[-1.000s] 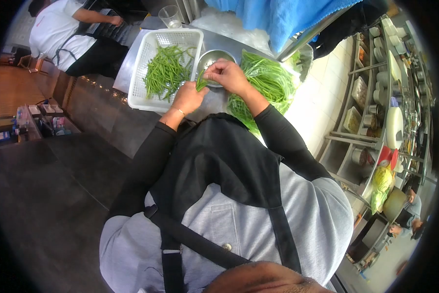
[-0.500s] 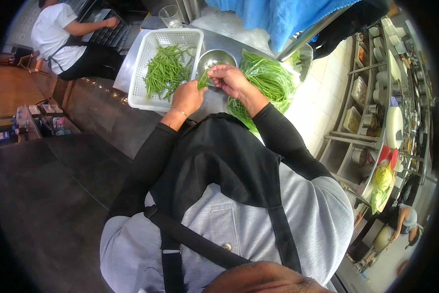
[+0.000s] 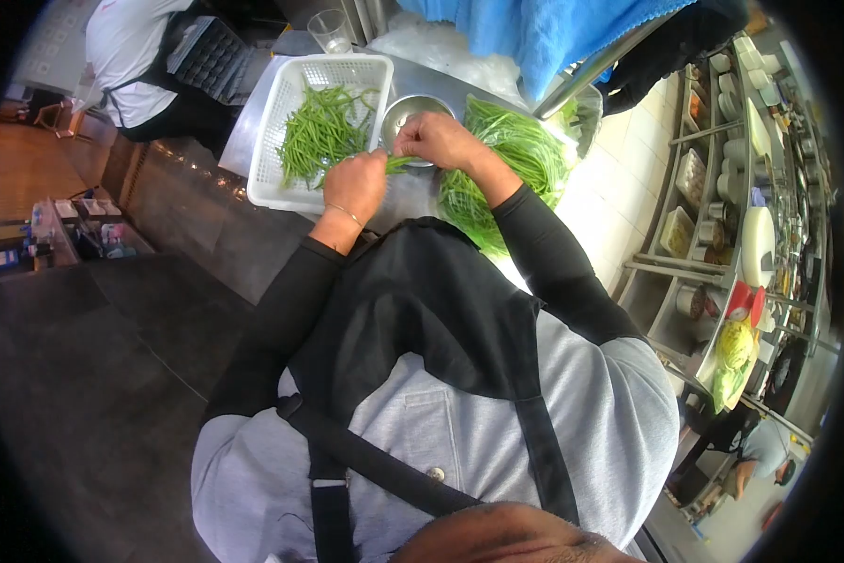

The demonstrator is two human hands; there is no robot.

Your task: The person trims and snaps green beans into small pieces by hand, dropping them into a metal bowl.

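Note:
My left hand (image 3: 356,183) is closed around a few green beans (image 3: 399,163), whose ends stick out toward the right. Over the near side of a metal bowl (image 3: 391,119), my right hand (image 3: 438,143) is bent in a pinch close to those ends; what lies between its fingertips is hidden. To the left, a white perforated basket (image 3: 265,155) holds a heap of loose green beans (image 3: 317,136). A clear plastic bag of long green beans (image 3: 511,150) lies right of the bowl, beside my right wrist.
A steel counter (image 3: 239,127) carries the basket and bowl. Behind them are a drinking glass (image 3: 330,33), clear plastic (image 3: 445,47) and a hanging blue cloth (image 3: 534,38). A co-worker (image 3: 136,66) stands at far left, another (image 3: 764,450) at lower right. Shelves (image 3: 684,216) line the right.
My right hand has turned over and moved slightly up, above the bowl. The beans in my left hand now point more sideways. Both co-workers have shifted position.

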